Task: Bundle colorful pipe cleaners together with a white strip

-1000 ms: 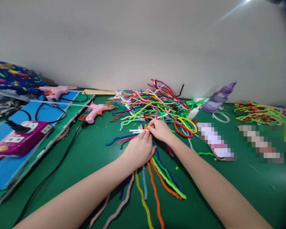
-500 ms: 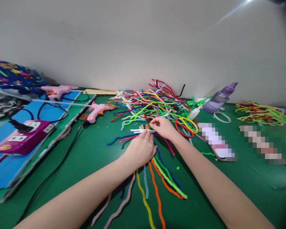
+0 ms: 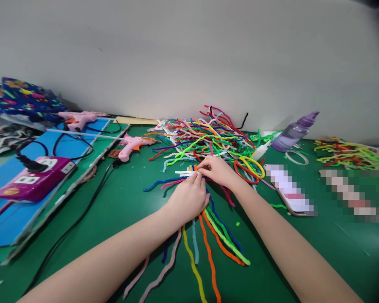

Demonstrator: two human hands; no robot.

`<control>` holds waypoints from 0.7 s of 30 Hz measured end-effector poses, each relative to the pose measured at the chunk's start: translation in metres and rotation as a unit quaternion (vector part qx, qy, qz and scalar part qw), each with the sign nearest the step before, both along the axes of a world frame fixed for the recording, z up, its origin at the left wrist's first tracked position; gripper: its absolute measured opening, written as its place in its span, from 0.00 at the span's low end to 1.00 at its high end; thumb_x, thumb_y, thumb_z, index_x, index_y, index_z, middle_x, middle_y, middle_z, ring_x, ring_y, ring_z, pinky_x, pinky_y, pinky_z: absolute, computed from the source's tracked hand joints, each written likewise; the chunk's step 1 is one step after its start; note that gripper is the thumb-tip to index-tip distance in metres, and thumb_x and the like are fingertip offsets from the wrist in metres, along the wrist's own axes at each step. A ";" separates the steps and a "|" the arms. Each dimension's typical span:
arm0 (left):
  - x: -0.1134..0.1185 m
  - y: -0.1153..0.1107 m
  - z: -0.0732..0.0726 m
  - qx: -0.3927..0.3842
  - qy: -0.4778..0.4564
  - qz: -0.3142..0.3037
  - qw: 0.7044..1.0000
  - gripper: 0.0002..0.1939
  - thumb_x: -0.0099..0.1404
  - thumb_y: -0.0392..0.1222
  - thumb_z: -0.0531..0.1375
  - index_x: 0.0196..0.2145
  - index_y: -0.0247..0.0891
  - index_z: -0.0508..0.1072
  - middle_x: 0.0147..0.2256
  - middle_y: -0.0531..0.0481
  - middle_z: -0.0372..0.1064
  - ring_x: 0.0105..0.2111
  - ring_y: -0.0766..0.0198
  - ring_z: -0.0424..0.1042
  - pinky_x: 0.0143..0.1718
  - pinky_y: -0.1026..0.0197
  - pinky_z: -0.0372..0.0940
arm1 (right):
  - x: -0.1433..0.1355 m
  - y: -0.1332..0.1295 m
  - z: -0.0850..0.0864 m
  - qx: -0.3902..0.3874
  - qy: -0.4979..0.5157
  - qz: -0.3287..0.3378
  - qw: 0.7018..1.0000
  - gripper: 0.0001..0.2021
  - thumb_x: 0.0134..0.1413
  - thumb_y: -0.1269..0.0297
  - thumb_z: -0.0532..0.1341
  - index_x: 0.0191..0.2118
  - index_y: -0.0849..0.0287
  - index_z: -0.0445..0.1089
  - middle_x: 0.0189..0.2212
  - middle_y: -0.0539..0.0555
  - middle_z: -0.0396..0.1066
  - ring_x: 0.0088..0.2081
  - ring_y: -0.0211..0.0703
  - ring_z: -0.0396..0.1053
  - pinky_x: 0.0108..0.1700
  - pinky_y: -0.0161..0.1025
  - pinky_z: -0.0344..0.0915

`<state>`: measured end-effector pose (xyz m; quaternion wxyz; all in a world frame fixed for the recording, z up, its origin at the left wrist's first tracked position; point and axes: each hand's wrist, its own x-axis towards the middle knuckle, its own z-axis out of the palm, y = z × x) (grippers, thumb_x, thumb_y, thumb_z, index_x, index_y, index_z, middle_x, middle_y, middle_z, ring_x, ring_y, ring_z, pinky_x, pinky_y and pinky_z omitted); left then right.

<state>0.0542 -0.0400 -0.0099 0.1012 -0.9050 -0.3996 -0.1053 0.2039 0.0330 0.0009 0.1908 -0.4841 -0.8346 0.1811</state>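
Note:
My left hand (image 3: 189, 195) is closed over the middle of a bunch of pipe cleaners and presses on it. Orange, yellow, light green and blue pipe cleaners (image 3: 208, 252) fan out from under it toward me. Others stick out to the left, among them a blue pipe cleaner (image 3: 161, 183). A short white strip (image 3: 183, 173) lies across the bunch at my left fingertips. Just right of the strip, my right hand (image 3: 216, 170) pinches with thumb and forefinger close to my left fingertips. What it grips is too small to make out.
Behind my hands is a heap of mixed pipe cleaners (image 3: 205, 132). Two pink glue guns, one nearer (image 3: 132, 146), and a purple power strip (image 3: 34, 179) are on the left. A purple bottle (image 3: 292, 134), white nozzle bottle (image 3: 261, 149) and phone (image 3: 287, 189) are on the right.
My right hand has come down slightly, its fingertips nearer the white strip and my left fingers. My left hand stays on the bunch. The whole view has shifted a little.

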 end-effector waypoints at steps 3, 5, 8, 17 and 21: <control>0.000 0.000 0.000 0.009 0.004 -0.005 1.000 0.24 0.66 0.45 0.49 0.50 0.20 0.67 0.48 0.31 0.67 0.52 0.52 0.65 0.53 0.54 0.59 | 0.002 0.000 0.002 -0.006 -0.010 0.002 1.000 0.07 0.52 0.66 0.59 0.34 0.58 0.74 0.32 0.52 0.72 0.34 0.38 0.67 0.36 0.34 0.60; 0.000 0.000 0.001 0.015 0.005 -0.005 1.000 0.24 0.66 0.45 0.49 0.49 0.20 0.68 0.48 0.31 0.68 0.51 0.52 0.65 0.53 0.55 0.59 | 0.002 0.000 0.000 -0.023 -0.008 -0.003 1.000 0.07 0.52 0.65 0.58 0.35 0.58 0.73 0.29 0.51 0.72 0.30 0.37 0.66 0.32 0.33 0.59; 0.000 -0.001 0.001 0.011 0.003 -0.004 1.000 0.25 0.66 0.45 0.49 0.49 0.19 0.68 0.48 0.30 0.67 0.52 0.51 0.65 0.53 0.54 0.59 | 0.001 0.002 -0.002 -0.040 0.003 -0.006 0.999 0.06 0.52 0.65 0.57 0.34 0.58 0.71 0.28 0.49 0.71 0.28 0.36 0.65 0.30 0.32 0.58; -0.001 -0.001 0.003 0.007 -0.003 -0.004 1.000 0.24 0.65 0.44 0.49 0.49 0.21 0.68 0.47 0.31 0.68 0.51 0.51 0.65 0.51 0.54 0.61 | -0.008 -0.002 0.002 -0.058 -0.014 -0.068 0.996 0.04 0.50 0.66 0.58 0.30 0.58 0.69 0.27 0.50 0.72 0.28 0.36 0.66 0.30 0.32 0.58; -0.002 -0.001 0.003 0.007 -0.002 -0.011 1.000 0.24 0.66 0.43 0.48 0.49 0.19 0.67 0.47 0.30 0.68 0.51 0.51 0.65 0.52 0.54 0.60 | -0.007 -0.004 0.004 -0.065 -0.013 -0.096 0.993 0.04 0.48 0.67 0.58 0.27 0.59 0.69 0.26 0.51 0.72 0.28 0.36 0.66 0.30 0.32 0.59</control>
